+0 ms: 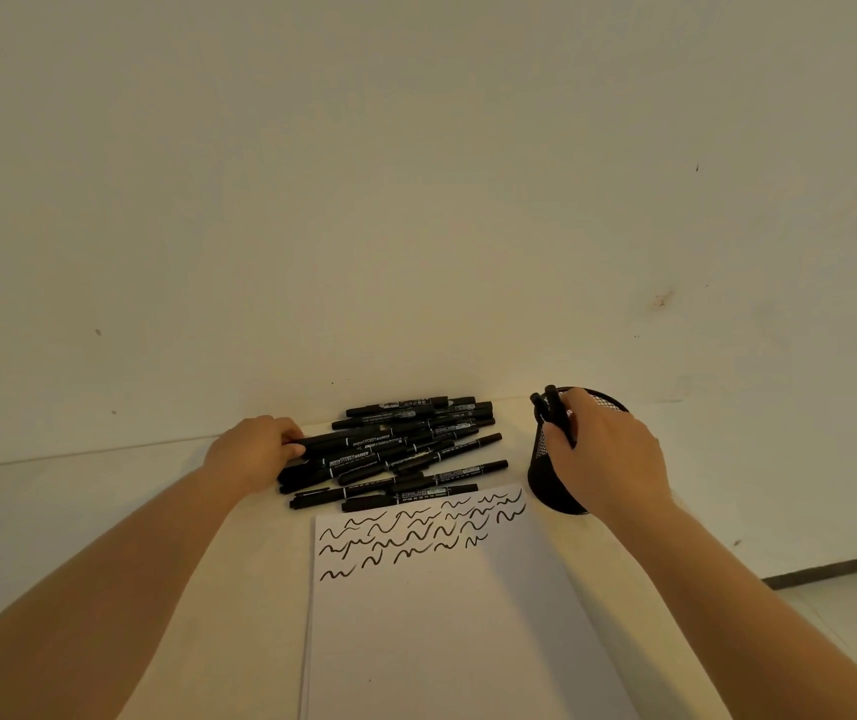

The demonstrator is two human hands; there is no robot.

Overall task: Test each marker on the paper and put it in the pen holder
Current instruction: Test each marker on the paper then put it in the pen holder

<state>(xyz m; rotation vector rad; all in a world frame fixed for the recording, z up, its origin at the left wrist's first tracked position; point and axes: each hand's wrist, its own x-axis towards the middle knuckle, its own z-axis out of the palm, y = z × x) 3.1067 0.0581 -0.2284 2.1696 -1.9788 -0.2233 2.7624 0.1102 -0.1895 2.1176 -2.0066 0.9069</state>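
White print reading "TWIN MARKER" on the barrels of two black markers (364,449) in the pile; print on the other barrels too small to read.

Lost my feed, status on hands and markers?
Left hand grips a marker at the pile. Right hand holds markers at the mesh pen holder. Paper scribbled. Nothing in the way.
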